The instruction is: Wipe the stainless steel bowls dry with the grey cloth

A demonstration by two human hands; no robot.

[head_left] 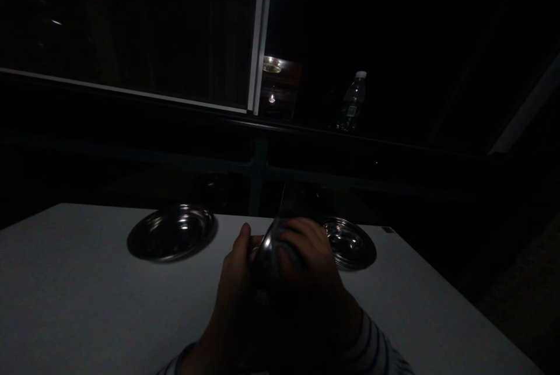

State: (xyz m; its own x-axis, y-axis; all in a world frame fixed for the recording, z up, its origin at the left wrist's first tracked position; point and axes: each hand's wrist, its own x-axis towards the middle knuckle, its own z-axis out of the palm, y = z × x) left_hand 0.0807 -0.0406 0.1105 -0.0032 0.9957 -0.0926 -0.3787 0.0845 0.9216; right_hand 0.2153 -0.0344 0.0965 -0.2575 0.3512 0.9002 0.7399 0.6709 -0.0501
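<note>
The scene is very dark. Both my hands meet at the bottom centre over a pale table [79,293]. My left hand [234,287] grips a round metal plate [265,252] held on edge, thumb up along its rim. My right hand [308,252] is curled over the plate's other face, fingers pressed against it; whether a cloth lies under them is hidden. A second steel plate [172,232] lies flat on the table to the left. A third steel plate [352,244] lies flat to the right, partly behind my right hand.
The table's far edge runs just behind the plates and its right edge slants down to the lower right. Beyond stands a dark ledge with a clear water bottle [352,104]. A white window frame [258,31] rises behind it.
</note>
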